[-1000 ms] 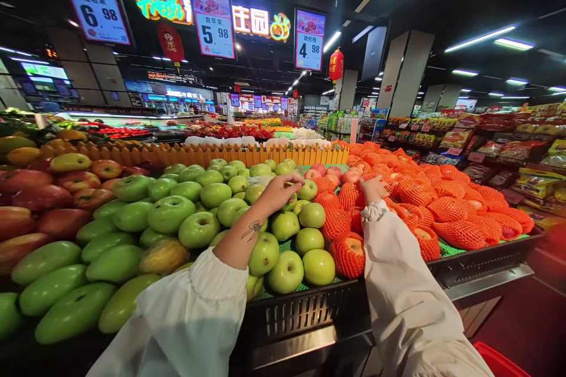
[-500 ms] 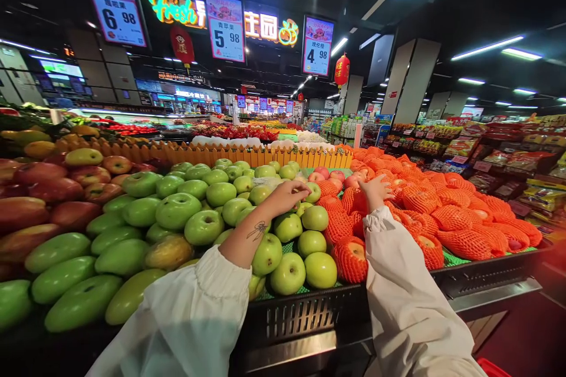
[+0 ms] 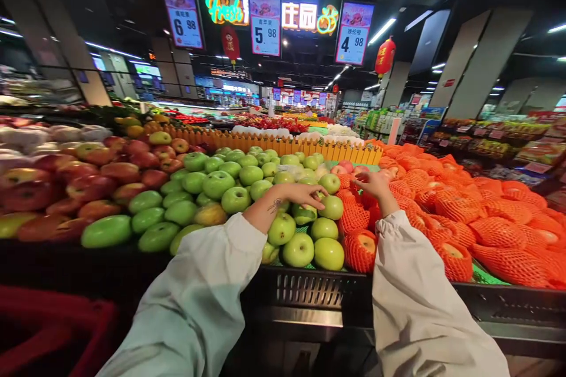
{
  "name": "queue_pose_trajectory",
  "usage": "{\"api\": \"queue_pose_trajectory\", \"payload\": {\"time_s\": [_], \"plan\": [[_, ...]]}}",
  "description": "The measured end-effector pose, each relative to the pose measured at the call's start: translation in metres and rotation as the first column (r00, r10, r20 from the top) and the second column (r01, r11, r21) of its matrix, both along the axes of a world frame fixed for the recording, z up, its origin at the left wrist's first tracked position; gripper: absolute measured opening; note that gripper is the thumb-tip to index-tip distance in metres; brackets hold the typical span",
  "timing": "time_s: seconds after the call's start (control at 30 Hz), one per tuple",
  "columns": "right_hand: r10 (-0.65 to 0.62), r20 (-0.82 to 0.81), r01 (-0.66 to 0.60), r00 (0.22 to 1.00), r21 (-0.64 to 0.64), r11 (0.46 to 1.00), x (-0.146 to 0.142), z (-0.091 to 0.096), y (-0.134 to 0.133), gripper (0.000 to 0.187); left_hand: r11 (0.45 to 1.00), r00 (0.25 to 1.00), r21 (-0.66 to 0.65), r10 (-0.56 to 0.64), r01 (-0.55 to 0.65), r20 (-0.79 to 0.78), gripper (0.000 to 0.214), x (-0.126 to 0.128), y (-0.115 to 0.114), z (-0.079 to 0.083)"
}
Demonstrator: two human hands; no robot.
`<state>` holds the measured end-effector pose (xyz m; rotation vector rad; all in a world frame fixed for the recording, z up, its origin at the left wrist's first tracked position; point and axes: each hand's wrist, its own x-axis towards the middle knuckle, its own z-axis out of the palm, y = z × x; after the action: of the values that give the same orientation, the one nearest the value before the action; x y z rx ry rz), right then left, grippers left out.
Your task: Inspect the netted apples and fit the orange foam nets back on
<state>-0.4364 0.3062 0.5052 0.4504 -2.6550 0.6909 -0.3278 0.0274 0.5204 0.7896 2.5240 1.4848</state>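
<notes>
My left hand (image 3: 306, 193) reaches over the green apples, palm down. Its fingers are apart and slightly bent, and the fingertips are at a green apple (image 3: 331, 208); I cannot tell whether they touch it. Just to the right, my right hand (image 3: 377, 184) hovers above apples in red foam nets (image 3: 354, 216), fingers loosely curled and apart, pointing left. Nothing shows in either hand. Along the front of the pile lie more green apples, among them one (image 3: 298, 250) by the black crate edge (image 3: 309, 291).
Green mangoes (image 3: 106, 231) and red apples (image 3: 95, 182) lie to the left. An orange picket fence (image 3: 283, 144) runs behind the fruit. Price signs (image 3: 265, 25) hang overhead. A red basket (image 3: 57, 324) is at the lower left, blurred.
The view has swung left, bringing the red basket in. My left hand has spread its fingers and lowered towards a green apple. My right hand's fingers have turned inward, to the left.
</notes>
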Motion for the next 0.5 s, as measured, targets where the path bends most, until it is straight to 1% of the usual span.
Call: {"api": "queue_pose_trajectory", "payload": {"time_s": [0.07, 0.1, 0.17, 0.2, 0.27, 0.3, 0.33, 0.37, 0.4, 0.47, 0.5], "plan": [[-0.001, -0.005, 0.001, 1.000, 0.005, 1.000, 0.000, 0.001, 0.000, 0.034, 0.983, 0.981, -0.160, -0.058, 0.088, 0.184, 0.054, 0.007, -0.003, 0.017], [0.004, -0.005, -0.004, 1.000, 0.007, 1.000, 0.000, 0.002, 0.000, 0.033, 0.970, 0.971, -0.217, -0.058, 0.109, 0.230, 0.056, 0.011, -0.006, 0.027], [0.019, -0.004, -0.019, 1.000, 0.012, 1.000, 0.001, 0.004, -0.001, 0.031, 0.948, 0.971, -0.295, -0.055, 0.124, 0.232, 0.059, 0.024, -0.013, 0.042], [0.026, -0.004, -0.026, 1.000, 0.013, 1.000, 0.001, 0.004, -0.002, 0.031, 0.932, 0.973, -0.333, -0.072, 0.143, 0.218, 0.060, 0.032, -0.017, 0.048], [0.030, -0.004, -0.030, 1.000, 0.012, 0.999, 0.000, 0.003, -0.004, 0.033, 0.890, 0.980, -0.420, -0.120, 0.178, 0.161, 0.059, 0.051, -0.027, 0.051], [0.028, -0.007, -0.028, 1.000, 0.011, 1.000, -0.001, 0.002, -0.005, 0.034, 0.868, 0.985, -0.466, -0.132, 0.169, 0.111, 0.056, 0.061, -0.031, 0.049], [0.028, -0.009, -0.027, 1.000, 0.010, 1.000, -0.002, 0.001, -0.005, 0.035, 0.851, 0.990, -0.507, -0.133, 0.134, 0.038, 0.054, 0.073, -0.036, 0.044], [0.029, -0.011, -0.029, 1.000, 0.010, 1.000, -0.004, -0.001, -0.005, 0.035, 0.843, 0.991, -0.534, -0.121, 0.071, -0.060, 0.053, 0.084, -0.040, 0.038], [0.030, -0.016, -0.030, 0.999, 0.012, 0.999, -0.006, -0.002, -0.005, 0.034, 0.841, 0.979, -0.540, -0.096, -0.017, -0.180, 0.052, 0.096, -0.044, 0.029], [0.039, -0.032, -0.038, 0.999, 0.021, 0.999, -0.010, -0.005, -0.004, 0.032, 0.842, 0.907, -0.502, -0.037, -0.198, -0.420, 0.053, 0.118, -0.054, 0.011], [0.047, -0.038, -0.047, 0.998, 0.022, 0.999, -0.011, -0.006, -0.004, 0.030, 0.833, 0.864, -0.488, -0.023, -0.262, -0.502, 0.054, 0.128, -0.059, 0.002]]}}
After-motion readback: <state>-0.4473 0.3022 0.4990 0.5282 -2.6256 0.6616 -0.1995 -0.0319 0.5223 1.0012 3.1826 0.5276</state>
